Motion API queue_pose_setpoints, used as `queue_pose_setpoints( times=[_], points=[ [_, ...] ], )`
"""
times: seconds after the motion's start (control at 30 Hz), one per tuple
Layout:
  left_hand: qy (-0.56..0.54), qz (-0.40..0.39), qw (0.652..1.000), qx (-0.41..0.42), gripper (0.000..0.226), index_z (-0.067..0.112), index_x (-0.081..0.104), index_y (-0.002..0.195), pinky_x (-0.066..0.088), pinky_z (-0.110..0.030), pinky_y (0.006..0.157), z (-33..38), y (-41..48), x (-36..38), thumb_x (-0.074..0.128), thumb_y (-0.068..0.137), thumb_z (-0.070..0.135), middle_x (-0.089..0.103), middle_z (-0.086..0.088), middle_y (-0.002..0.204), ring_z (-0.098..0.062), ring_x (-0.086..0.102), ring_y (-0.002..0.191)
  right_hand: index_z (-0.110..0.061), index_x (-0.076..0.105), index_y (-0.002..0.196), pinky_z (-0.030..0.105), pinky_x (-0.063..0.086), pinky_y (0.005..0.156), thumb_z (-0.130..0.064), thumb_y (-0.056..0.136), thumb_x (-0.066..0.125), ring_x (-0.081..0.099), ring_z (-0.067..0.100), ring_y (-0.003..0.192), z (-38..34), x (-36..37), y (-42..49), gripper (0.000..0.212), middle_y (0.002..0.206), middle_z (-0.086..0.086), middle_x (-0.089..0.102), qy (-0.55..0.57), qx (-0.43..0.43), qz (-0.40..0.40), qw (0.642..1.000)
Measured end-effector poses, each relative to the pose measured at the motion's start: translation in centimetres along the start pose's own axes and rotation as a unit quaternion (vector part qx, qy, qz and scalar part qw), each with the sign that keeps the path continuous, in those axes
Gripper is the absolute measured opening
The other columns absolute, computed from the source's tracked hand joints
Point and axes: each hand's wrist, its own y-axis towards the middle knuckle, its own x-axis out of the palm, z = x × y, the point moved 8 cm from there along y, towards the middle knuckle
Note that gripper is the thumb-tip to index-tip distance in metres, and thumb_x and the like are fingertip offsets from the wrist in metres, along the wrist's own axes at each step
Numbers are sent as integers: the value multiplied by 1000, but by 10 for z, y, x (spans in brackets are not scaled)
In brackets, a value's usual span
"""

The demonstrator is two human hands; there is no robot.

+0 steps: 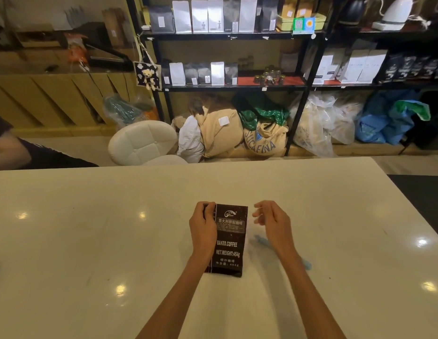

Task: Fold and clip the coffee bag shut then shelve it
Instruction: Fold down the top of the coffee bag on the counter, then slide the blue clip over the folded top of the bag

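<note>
A dark brown coffee bag (229,241) with white lettering lies flat on the white table (91,228), its top end pointing away from me. My left hand (202,228) grips the bag's upper left corner, fingers curled over the top edge. My right hand (271,220) hovers just right of the bag's top, fingers apart and holding nothing. A light blue clip (260,239) lies on the table under my right forearm, partly hidden; its other end shows at the clip's tip (307,264).
Black shelving (227,88) stands beyond the table, stocked with white and dark coffee bags (205,17) and small jars (269,77). Sacks and plastic bags lie on the floor beneath. A white stool (143,141) stands at the far edge. Another person's arm (10,150) shows at the left.
</note>
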Motion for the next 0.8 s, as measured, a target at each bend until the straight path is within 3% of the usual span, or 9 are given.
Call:
queue_pose_setpoints(
  times=[0.07,0.13,0.2,0.3,0.4,0.5,0.63,0.7,0.8],
  points=[
    [8,-5,1000,29,17,22,56,89,49,-9,60,0,2,-6,47,102,14,63,14,80,3,60,70,-27,68,94,24,48,67,-32,93,59,62,12,77,21,-27,-7,10,85,-11,68,-191,-21,-58,980],
    [9,-15,999,48,15,23,53,94,49,-14,58,0,2,-7,47,102,12,61,16,84,0,59,69,-31,67,103,27,45,73,-41,86,66,57,13,89,44,-39,-26,20,97,-13,64,-335,-18,-132,933],
    [9,-17,999,51,17,26,50,95,49,-23,56,-1,3,-6,45,103,12,59,13,84,-3,56,66,-28,67,110,30,45,78,-40,85,70,55,18,95,53,-40,-44,29,105,-9,62,-403,-69,-165,897],
    [3,-43,997,67,24,25,48,95,50,-21,61,-1,2,-3,40,103,4,57,15,86,-2,55,71,-18,69,108,32,47,76,-22,92,66,62,23,91,40,-42,-50,17,102,1,67,-354,-105,-124,921],
    [-9,-96,994,58,36,18,53,85,55,-41,70,-4,1,-1,34,100,-10,57,-9,96,-27,58,86,-26,64,111,26,51,69,-16,99,55,64,11,77,12,-47,-40,19,98,-3,65,-140,-46,-69,987],
    [-1,-116,992,38,44,20,61,81,57,-32,72,-4,-2,-4,35,99,-11,55,-10,100,-21,59,92,-32,62,118,12,46,61,-19,102,46,61,12,65,-27,-32,-32,27,83,-16,66,-69,-78,-98,990],
    [-62,-165,984,-12,28,7,66,97,55,-18,72,-3,-7,-3,39,103,2,54,-12,109,0,63,91,-29,61,120,27,49,56,-21,105,39,55,8,50,-57,5,-30,28,76,-10,69,-124,-110,-197,966],
    [-112,-183,976,-34,27,3,65,102,54,-18,75,-2,-11,-3,39,105,12,54,-11,108,-3,64,90,-30,58,119,33,50,56,-22,105,37,53,5,50,-63,22,-29,27,75,-12,66,-214,-134,-227,941],
    [-119,-186,975,-37,27,9,65,97,55,-27,80,2,-13,-5,41,104,17,54,-11,105,-11,63,91,-31,57,122,17,40,54,-27,104,38,47,-8,58,-65,36,-27,26,83,-14,63,-293,-151,-237,914]
  ],
)
